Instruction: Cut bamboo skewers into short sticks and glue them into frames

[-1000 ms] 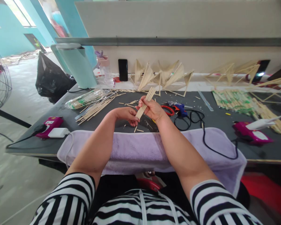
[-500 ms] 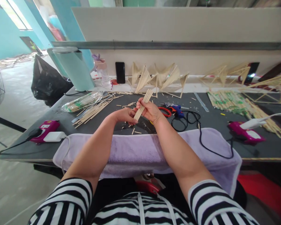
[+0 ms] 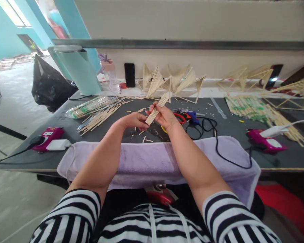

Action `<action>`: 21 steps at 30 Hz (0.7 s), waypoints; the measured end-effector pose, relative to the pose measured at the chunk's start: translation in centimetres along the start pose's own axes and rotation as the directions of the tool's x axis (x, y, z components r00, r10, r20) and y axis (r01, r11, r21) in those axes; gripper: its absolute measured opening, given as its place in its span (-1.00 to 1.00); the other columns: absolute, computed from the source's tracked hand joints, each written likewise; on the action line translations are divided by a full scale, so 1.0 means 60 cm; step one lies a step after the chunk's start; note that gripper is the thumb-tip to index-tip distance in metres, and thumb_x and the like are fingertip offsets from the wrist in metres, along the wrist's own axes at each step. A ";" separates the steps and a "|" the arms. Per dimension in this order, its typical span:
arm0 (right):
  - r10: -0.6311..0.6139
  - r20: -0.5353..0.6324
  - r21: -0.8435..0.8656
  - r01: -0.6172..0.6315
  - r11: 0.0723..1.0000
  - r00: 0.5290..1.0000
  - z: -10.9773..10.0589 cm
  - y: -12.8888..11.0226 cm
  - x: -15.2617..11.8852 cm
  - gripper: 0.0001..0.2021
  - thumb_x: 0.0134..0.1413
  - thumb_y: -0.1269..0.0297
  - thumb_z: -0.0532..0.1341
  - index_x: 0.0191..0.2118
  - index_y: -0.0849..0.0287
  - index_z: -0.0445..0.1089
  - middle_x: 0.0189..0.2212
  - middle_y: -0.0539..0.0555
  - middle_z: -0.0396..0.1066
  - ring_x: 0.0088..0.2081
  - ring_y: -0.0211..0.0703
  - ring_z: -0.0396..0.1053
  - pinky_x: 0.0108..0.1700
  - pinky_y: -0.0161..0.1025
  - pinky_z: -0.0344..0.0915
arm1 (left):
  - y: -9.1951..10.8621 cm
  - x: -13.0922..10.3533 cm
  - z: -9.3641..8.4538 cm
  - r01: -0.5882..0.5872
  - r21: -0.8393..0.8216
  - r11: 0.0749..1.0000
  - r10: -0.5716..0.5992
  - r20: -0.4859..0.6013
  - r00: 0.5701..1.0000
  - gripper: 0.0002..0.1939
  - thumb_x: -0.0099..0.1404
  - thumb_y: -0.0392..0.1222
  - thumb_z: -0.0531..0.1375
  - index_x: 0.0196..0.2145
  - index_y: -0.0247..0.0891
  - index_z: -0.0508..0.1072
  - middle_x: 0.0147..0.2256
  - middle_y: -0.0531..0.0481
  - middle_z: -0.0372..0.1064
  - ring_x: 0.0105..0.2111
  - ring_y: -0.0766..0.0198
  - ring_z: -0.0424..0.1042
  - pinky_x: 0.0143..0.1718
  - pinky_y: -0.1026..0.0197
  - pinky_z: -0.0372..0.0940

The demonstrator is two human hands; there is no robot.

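Observation:
A small flat bundle of thin wooden sticks (image 3: 158, 109) is tilted up and away over the middle of the table. My right hand (image 3: 166, 116) wraps round the bundle from the right, thumb across its upper side. At the lower end, the curled fingers of my left hand (image 3: 138, 120) close on the stick ends; its fingertips are partly hidden. Short offcuts lie on the dark tabletop below. Just right of my right hand are red-handled scissors (image 3: 180, 118) and a blue glue gun (image 3: 192, 116) with a black cord.
Loose sticks (image 3: 101, 116) and a plastic-wrapped pack (image 3: 91, 105) lie left; more sticks (image 3: 248, 109) lie right. Stick frameworks (image 3: 173, 82) stand at the back beside a phone (image 3: 129, 75), bottle (image 3: 109, 74) and kettle (image 3: 74, 69). A purple towel (image 3: 147, 160) covers the front edge between power strips (image 3: 49, 136).
My left fingers have slid down to the lower end of the bundle, uncovering more of it. The sticks now show a flatter, broader face. The camera view has tipped slightly downward.

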State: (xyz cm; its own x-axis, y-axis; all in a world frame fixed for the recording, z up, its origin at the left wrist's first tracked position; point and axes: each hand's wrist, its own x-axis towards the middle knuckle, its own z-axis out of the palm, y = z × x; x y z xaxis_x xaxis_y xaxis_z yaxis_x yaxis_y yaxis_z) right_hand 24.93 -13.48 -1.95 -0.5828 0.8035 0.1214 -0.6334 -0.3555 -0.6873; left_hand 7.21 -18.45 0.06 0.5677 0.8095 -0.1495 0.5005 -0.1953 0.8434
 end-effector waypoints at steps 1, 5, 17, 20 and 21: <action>0.003 -0.005 0.002 -0.003 1.000 1.000 0.000 0.001 0.000 -0.86 0.20 0.47 0.05 -0.31 0.18 0.33 -0.45 -0.02 0.45 -0.39 -0.32 0.44 -0.05 -0.15 0.41 | -0.001 0.000 0.000 -0.002 0.006 1.000 0.002 0.000 1.000 -0.83 0.06 -0.16 0.25 -0.44 -0.35 0.44 -0.54 0.05 0.42 -0.53 0.38 0.40 -0.44 0.33 0.29; 0.022 -0.022 0.007 -0.022 1.000 1.000 -0.002 0.003 0.002 -0.82 0.22 0.49 0.01 -0.31 0.19 0.33 -0.47 -0.01 0.45 -0.41 -0.32 0.44 -0.05 -0.11 0.41 | 0.001 0.002 0.003 0.009 0.026 1.000 -0.009 -0.007 1.000 -0.81 0.06 -0.13 0.26 -0.45 -0.34 0.45 -0.55 0.04 0.42 -0.53 0.36 0.41 -0.43 0.31 0.30; 0.060 0.001 -0.060 -0.060 0.996 0.998 -0.002 0.006 0.001 -0.82 0.23 0.47 0.00 -0.30 0.19 0.33 -0.47 -0.01 0.46 -0.39 -0.29 0.46 -0.04 -0.09 0.40 | -0.002 0.001 0.001 0.035 0.133 0.990 -0.033 -0.012 0.999 -0.77 0.04 -0.07 0.27 -0.46 -0.33 0.48 -0.58 0.08 0.38 -0.54 0.36 0.39 -0.45 0.33 0.26; 0.071 0.006 -0.082 -0.071 0.994 0.997 -0.001 0.007 0.001 -0.82 0.23 0.47 0.00 -0.30 0.19 0.33 -0.47 -0.01 0.46 -0.39 -0.29 0.46 -0.05 -0.09 0.41 | -0.004 0.002 0.000 0.039 0.149 0.988 -0.041 0.012 0.999 -0.75 0.03 -0.06 0.27 -0.44 -0.33 0.50 -0.57 0.06 0.40 -0.54 0.36 0.39 -0.45 0.33 0.24; 0.075 0.010 -0.086 -0.073 0.994 0.997 -0.001 0.007 0.001 -0.82 0.23 0.47 0.00 -0.30 0.19 0.32 -0.46 0.00 0.47 -0.39 -0.29 0.46 -0.06 -0.09 0.41 | -0.003 0.002 -0.001 0.037 0.169 0.985 -0.041 0.019 0.999 -0.75 0.04 -0.05 0.27 -0.43 -0.33 0.50 -0.57 0.06 0.40 -0.55 0.37 0.38 -0.46 0.34 0.23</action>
State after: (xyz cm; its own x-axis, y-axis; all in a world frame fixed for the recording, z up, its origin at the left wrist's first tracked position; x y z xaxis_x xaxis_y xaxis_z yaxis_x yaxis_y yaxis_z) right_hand 24.65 -13.58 -2.28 -0.6333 0.7701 0.0767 -0.5427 -0.3712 -0.7535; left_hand 7.13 -18.31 -0.11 0.5591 0.8063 -0.1932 0.6244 -0.2562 0.7379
